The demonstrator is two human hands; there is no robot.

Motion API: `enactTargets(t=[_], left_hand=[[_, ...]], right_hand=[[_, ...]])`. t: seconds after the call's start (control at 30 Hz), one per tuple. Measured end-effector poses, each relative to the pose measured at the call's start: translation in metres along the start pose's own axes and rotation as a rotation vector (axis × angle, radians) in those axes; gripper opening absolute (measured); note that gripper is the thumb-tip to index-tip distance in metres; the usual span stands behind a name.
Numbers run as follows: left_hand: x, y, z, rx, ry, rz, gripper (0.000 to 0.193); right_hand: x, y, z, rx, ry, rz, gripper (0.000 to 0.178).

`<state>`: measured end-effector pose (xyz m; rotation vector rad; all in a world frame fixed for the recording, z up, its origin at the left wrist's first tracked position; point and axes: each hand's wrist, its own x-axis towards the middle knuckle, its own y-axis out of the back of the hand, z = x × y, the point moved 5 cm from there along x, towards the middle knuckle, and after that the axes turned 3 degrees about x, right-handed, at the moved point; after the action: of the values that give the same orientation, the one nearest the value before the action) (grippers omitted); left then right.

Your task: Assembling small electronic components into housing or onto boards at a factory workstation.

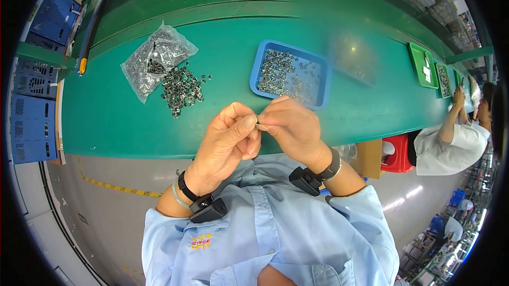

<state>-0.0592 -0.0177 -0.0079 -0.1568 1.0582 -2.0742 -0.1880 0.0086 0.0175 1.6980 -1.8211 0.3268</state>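
My left hand [231,136] and my right hand [292,126] meet just in front of my chest, over the near edge of the green table [127,132]. Thumbs and forefingers of both are pinched together on a tiny dark part [257,122], mostly covered by the fingertips. Beyond my right hand lies a blue tray [324,81] with many small metal parts [277,71] spread in it. To the left, a loose heap of small dark and silvery metal parts [181,88] spills beside a clear plastic bag [183,45] full of similar pieces.
Blue crates [33,127] are stacked at the far left. Green trays [422,66] rest at the table's right end, where a co-worker in a white shirt [450,145] sits. A cardboard box [368,158] and a red stool [397,154] stand below the right table edge.
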Motion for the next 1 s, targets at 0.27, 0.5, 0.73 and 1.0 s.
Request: enactTargets(t=[0.27,0.5,0.73,1.0], left_hand=[[-0.002,-0.002,0.001,-0.012,0.022,0.064,0.013],[-0.004,-0.004,0.000,0.022,0.028,0.083,0.019],[-0.005,-0.004,0.002,0.137,0.026,0.084,0.018],[-0.005,0.015,0.004,0.085,-0.004,0.160,0.015]], right_hand=[[-0.005,-0.003,0.007,0.030,-0.072,0.041,0.010],[-0.010,-0.002,0.009,0.086,-0.093,0.057,0.010],[-0.010,-0.002,0.006,0.094,-0.088,0.058,0.010],[0.015,0.020,0.010,-0.270,-0.107,-0.066,0.013]])
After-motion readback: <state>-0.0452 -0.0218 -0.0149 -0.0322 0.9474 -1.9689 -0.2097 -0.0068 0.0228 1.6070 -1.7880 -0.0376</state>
